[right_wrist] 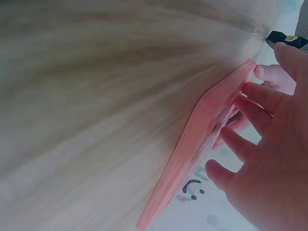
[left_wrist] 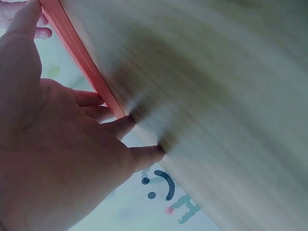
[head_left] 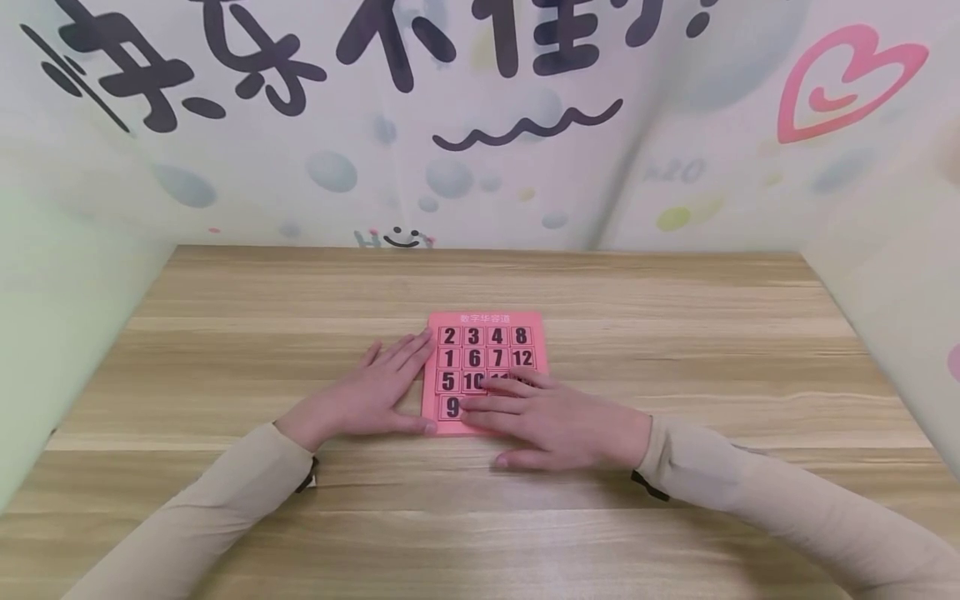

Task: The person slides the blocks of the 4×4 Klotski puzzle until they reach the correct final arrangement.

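A pink number sliding puzzle (head_left: 487, 320) lies flat on the wooden table, its black-numbered tiles in rows. The top rows read 2 3 4 8 and 1 6 7 12; below come 5 and 10, and a 9 tile (head_left: 452, 407) at lower left. My left hand (head_left: 367, 392) rests along the puzzle's left edge, fingers extended, thumb at the lower left corner. Over the lower right part lies my right hand (head_left: 555, 421), its straight fingers touching the tiles. It hides most of the bottom row and part of the third. In the right wrist view, the fingertips (right_wrist: 231, 139) meet the puzzle's face.
The wood-grain table (head_left: 300, 283) extends around the puzzle. Behind it stands a white backdrop (head_left: 255, 192) with dark writing, drops and a pink heart. Pale walls border both sides. Each wrist wears a dark strap (head_left: 649, 486).
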### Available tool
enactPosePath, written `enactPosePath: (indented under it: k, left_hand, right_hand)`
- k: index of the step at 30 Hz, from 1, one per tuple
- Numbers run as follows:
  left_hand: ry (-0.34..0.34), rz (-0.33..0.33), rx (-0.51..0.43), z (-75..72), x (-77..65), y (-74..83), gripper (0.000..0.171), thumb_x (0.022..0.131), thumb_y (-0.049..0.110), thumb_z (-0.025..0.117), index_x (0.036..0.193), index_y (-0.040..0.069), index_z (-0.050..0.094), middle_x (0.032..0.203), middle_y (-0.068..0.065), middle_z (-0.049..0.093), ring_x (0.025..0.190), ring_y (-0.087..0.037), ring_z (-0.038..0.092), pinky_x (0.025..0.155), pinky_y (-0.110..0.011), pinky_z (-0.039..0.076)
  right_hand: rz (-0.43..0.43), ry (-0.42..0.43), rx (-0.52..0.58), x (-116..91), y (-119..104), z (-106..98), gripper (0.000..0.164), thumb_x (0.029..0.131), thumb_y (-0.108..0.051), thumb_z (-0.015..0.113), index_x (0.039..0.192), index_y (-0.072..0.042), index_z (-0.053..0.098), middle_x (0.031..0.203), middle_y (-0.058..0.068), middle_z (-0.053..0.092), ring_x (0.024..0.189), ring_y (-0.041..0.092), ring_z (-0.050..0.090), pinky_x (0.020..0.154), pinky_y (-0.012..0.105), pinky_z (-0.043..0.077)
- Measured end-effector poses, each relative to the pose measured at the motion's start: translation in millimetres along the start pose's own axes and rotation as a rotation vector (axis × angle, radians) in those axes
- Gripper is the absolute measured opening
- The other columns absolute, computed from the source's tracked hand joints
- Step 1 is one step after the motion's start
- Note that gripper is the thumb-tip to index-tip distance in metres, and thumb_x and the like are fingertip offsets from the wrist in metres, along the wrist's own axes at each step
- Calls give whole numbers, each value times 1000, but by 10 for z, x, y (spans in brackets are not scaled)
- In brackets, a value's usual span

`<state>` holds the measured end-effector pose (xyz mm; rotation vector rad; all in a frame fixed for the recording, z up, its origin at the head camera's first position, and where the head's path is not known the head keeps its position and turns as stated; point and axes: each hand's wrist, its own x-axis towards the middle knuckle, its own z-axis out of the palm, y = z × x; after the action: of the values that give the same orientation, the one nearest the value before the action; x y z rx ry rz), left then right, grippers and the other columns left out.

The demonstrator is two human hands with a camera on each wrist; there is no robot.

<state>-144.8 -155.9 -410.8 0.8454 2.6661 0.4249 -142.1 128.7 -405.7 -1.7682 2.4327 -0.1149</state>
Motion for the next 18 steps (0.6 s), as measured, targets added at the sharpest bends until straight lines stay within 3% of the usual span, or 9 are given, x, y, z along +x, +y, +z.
enactPosePath:
  k: [18]
  left_hand:
    - [4,9,1,-8,-8,-7,106,83,63,62,153,0,13,161,-14,4,145,-36,8,112,-61,3]
  right_hand:
    - [6,-9,34,82,-42,-64,59,100,-48,45,148,-12,42,153,2,36,143,27,24,116,48,14]
